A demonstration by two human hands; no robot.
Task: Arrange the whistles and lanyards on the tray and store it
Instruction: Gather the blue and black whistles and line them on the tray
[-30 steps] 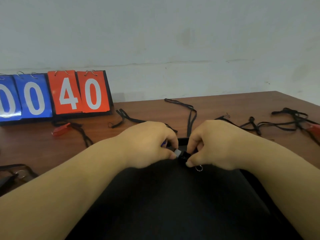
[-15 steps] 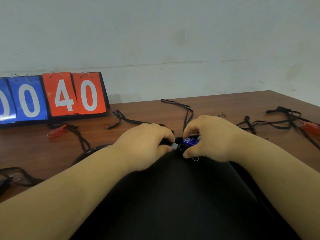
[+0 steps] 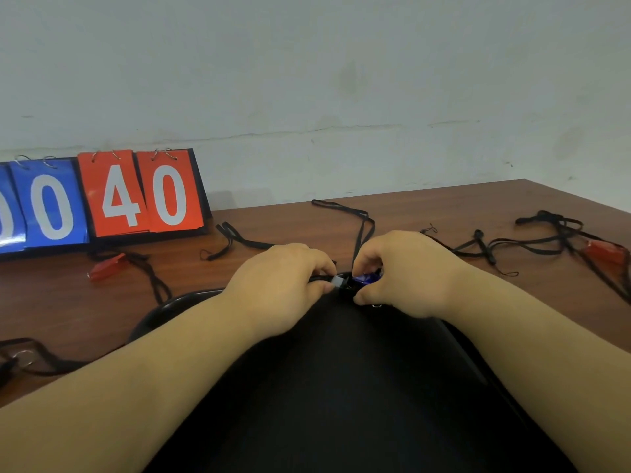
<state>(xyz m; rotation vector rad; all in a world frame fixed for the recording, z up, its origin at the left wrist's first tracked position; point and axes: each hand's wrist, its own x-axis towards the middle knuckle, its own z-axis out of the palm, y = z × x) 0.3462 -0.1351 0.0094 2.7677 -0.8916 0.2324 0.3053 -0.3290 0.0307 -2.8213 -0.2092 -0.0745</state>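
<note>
A black tray [image 3: 341, 387] lies in front of me on the brown table [image 3: 68, 302]. At its far rim my left hand [image 3: 283, 288] pinches the grey clip end of a black lanyard [image 3: 362, 233]. My right hand [image 3: 406, 278] pinches a blue whistle [image 3: 367, 278] right beside that clip. The lanyard's strap runs away across the table behind my hands. One red whistle [image 3: 107, 269] with a lanyard lies at the left. Another red whistle [image 3: 606, 250] lies at the far right among tangled lanyards [image 3: 546, 233].
A flip scoreboard [image 3: 109, 196] with blue and red number cards stands at the back left against the wall. A loose black lanyard [image 3: 232, 238] lies next to it. A further lanyard with a metal ring [image 3: 24, 356] sits at the left edge.
The view has shifted slightly, and my hands sit a little further up in it. The blue whistle has come into sight between my right fingers; both hands stay at the tray's far rim.
</note>
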